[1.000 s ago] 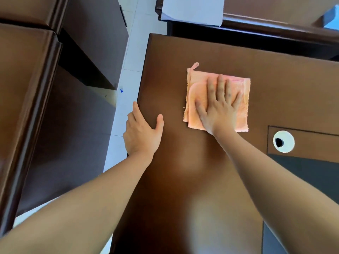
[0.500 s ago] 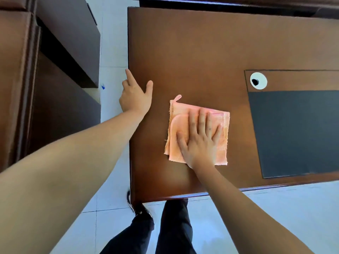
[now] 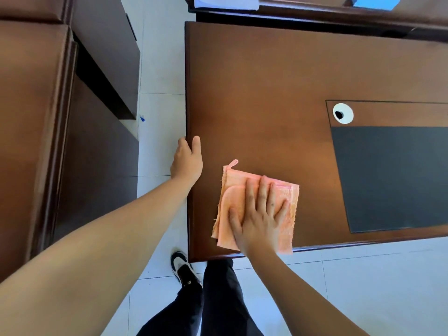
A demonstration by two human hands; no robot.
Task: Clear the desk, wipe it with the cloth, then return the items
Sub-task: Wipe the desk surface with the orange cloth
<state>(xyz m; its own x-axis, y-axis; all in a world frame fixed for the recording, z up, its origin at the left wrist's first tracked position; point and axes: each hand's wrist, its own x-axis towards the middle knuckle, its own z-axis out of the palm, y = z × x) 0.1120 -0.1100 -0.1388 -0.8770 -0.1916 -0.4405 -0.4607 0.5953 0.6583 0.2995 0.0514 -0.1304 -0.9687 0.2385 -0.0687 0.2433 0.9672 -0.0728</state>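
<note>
A folded pink-orange cloth (image 3: 230,190) lies on the brown wooden desk (image 3: 261,98), close to its near-left corner and reaching the front edge. My right hand (image 3: 260,217) presses flat on the cloth with straight, spread fingers. My left hand (image 3: 187,159) rests on the desk's left edge, thumb on top of the surface and fingers over the side. No loose items lie on the visible desktop.
A dark grey inlaid mat (image 3: 392,175) and a white cable grommet (image 3: 342,113) sit on the desk's right part. Brown cabinets (image 3: 48,117) stand left across a tiled floor gap (image 3: 160,76). Another desk with white paper (image 3: 225,2) and a blue thing (image 3: 373,2) lies beyond.
My right hand has drawn the cloth back toward the desk's front edge. My left hand has slid back along the left edge.
</note>
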